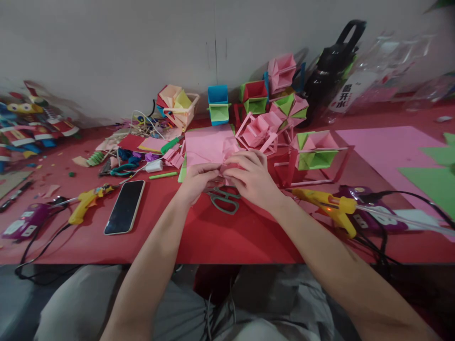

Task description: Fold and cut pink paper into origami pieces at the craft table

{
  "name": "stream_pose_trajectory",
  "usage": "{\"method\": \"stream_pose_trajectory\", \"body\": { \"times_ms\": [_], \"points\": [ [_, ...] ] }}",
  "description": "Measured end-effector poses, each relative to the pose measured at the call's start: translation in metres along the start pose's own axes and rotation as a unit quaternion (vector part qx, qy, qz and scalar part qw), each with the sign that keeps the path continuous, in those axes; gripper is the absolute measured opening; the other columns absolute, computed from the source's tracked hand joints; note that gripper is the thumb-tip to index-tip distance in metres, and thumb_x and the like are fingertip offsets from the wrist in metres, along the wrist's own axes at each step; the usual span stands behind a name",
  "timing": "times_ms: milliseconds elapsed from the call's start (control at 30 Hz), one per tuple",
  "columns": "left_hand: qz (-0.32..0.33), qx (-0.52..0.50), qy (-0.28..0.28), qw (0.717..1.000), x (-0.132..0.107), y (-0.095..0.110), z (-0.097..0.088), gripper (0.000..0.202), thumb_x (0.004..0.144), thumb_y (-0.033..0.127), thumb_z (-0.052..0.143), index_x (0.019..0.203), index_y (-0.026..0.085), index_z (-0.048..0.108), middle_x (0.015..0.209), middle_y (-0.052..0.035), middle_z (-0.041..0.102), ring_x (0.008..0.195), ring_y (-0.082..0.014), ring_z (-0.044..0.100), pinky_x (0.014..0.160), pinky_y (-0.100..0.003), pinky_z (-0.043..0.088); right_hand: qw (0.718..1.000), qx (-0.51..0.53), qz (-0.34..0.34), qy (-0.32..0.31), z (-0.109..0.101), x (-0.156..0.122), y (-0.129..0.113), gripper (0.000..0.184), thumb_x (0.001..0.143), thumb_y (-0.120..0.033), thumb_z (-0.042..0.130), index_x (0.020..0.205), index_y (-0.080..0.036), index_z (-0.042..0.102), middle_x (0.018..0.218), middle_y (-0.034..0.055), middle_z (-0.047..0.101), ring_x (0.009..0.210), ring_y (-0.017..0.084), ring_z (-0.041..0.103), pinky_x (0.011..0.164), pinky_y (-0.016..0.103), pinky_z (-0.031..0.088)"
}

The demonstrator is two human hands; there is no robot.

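Between my hands is a piece of folded pink paper (230,148), partly hidden by the fingers. My left hand (201,180) pinches its left side with bent fingers. From the right, my right hand (253,179) curls over the same piece. Just below the hands lie scissors (226,204), their blades out of sight under the fingers. Behind the hands, a flat pink sheet (202,142) lies on top of some green paper. A pink paper wheel-like model (258,132) stands right behind my right hand.
Yellow glue guns lie on both sides, one left (85,201) and one right (329,206), with trailing cords. A phone (125,207) rests near my left forearm. Several paper models, a black bottle (325,71) and plastic bottles line the wall. Paper scraps (131,156) clutter the left.
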State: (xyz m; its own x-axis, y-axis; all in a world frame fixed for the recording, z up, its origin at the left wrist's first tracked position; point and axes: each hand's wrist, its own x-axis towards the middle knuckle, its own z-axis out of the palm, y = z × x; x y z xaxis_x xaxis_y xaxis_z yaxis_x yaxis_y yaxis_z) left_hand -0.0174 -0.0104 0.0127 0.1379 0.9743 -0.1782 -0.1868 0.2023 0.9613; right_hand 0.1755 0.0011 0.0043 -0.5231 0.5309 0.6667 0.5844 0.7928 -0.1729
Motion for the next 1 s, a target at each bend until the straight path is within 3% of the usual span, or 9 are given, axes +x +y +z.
{"method": "stream_pose_trajectory", "body": {
  "times_ms": [467, 1000],
  "points": [
    [0.006, 0.102, -0.020, 0.995, -0.0055, 0.0070, -0.0032, 0.025, 0.074, 0.023, 0.075, 0.097, 0.015, 0.079, 0.082, -0.0048, 0.079, 0.074, -0.0174, 0.075, 0.078, -0.030, 0.062, 0.999, 0.013, 0.009, -0.035, 0.0004, -0.0003, -0.0004, 0.016, 0.096, -0.020, 0.061, 0.092, -0.027, 0.075, 0.122, 0.0029, 0.072, 0.122, 0.026, 0.055, 0.112, 0.049, 0.027],
    [0.003, 0.117, -0.024, 0.993, -0.0033, 0.0046, -0.0010, 0.016, 0.072, 0.014, 0.072, 0.088, 0.014, 0.075, 0.076, -0.0032, 0.076, 0.070, -0.0155, 0.074, 0.073, -0.028, 0.062, 0.999, 0.022, 0.035, -0.035, 0.0024, -0.0004, -0.0034, 0.013, 0.094, -0.019, 0.063, 0.086, -0.025, 0.072, 0.116, 0.0026, 0.073, 0.118, 0.026, 0.057, 0.113, 0.049, 0.025]
  ]
}}
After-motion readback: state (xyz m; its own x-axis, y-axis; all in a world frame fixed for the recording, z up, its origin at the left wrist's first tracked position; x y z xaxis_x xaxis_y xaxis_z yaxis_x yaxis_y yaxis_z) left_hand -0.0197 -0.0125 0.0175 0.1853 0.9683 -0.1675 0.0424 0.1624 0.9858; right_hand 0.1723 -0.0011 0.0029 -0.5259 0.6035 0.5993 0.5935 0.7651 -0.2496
